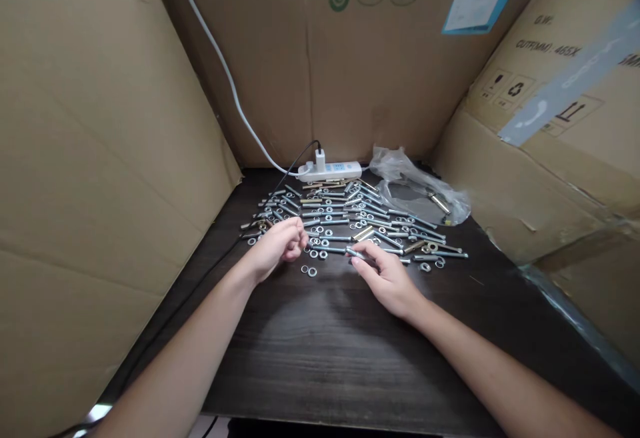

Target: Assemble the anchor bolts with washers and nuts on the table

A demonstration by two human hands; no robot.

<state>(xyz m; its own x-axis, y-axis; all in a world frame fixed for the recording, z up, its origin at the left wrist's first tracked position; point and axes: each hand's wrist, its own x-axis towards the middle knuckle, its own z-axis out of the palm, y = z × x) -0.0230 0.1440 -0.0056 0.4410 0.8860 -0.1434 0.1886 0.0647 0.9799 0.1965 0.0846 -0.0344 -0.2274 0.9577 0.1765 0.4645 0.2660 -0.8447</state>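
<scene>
Rows of metal bolts, sleeves, nuts and washers lie across the dark table [320,358]. My left hand [281,246] is closed, with its fingers curled at the left side of the rows; anything inside it is hidden. Between the thumb and fingers of my right hand [383,275] is a small silvery metal piece [355,253], perhaps a bolt or sleeve. A washer [313,272] and a thinner ring [304,269] lie a little in front of the rows, between my hands. Brass-coloured sleeves [363,234] rest just behind my right hand.
A white power strip [336,171] with a plug and cables stands behind the parts. A clear plastic bag [413,188] with a few metal pieces lies at the back right. Cardboard walls [280,71] enclose the table at the left, back and right. A black cable runs along the left.
</scene>
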